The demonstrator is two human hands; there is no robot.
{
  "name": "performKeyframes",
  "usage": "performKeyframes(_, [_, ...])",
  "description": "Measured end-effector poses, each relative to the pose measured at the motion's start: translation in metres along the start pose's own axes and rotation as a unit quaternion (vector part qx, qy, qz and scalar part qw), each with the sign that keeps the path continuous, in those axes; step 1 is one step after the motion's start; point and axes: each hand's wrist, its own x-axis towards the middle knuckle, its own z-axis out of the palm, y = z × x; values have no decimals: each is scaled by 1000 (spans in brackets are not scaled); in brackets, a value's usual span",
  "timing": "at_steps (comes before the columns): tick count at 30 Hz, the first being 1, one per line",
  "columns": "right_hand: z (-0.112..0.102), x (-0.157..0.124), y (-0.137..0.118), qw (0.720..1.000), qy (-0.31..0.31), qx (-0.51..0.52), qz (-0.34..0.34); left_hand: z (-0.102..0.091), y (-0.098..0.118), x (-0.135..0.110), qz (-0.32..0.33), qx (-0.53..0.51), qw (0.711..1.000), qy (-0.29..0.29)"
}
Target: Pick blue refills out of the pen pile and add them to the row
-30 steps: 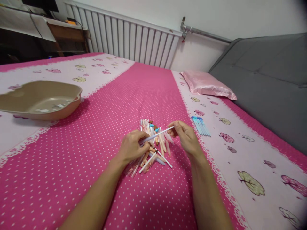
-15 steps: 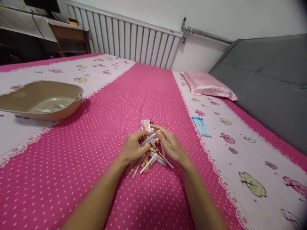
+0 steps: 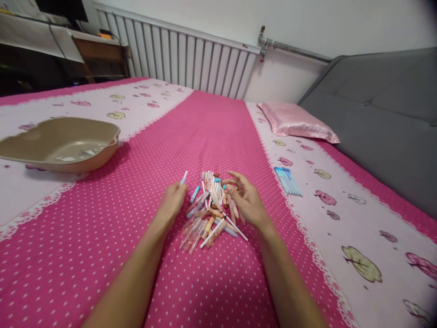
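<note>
Two bare forearms low in the view, reaching forward over a bed sheet (image 3: 102, 218) of pink with white dots

Left hand (image 3: 171, 203) clenched around one thin pen (image 3: 184, 177), only the pale tip with a little blue showing above the fingers (image 3: 177, 189), just left of the heap. Right hand (image 3: 246, 200) released, fingers loosely spread and half curled, resting at the right edge of the heap and touching some pieces, grasping nothing as far as visible

Between both hands, the pile of pens (image 3: 210, 212): many slim sticks lying crossed on the sheet, mostly clear or pale pink bodies, some orange or brown parts, a few blue caps, some thin white refills sticking out toward the near side. Probably very light and stiff, smooth plastic, so a bit slippery and easy to roll on the soft cloth; likely best taken at the middle of the barrel with thumb and two fingers, one piece at a time. Thin refills possibly easy to bend

Further right, on the pale flowered stripe, a neat row of blue pens (image 3: 287, 181), well apart from the heap. Far left, a beige basin (image 3: 102, 152) on the bed. Beyond, a pink pillow (image 3: 297, 122), a grey headboard (image 3: 382, 118) and a white radiator (image 3: 184, 57) at the wall
</note>
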Motion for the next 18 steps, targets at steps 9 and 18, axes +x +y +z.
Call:
performKeyframes(9, [1,1,2,999,-6,-40,2,2,-3,-4,-1,223,973,-57])
performKeyframes(18, [1,1,1,999,-2,-42,14,5,1,-3,24,152,985,-75])
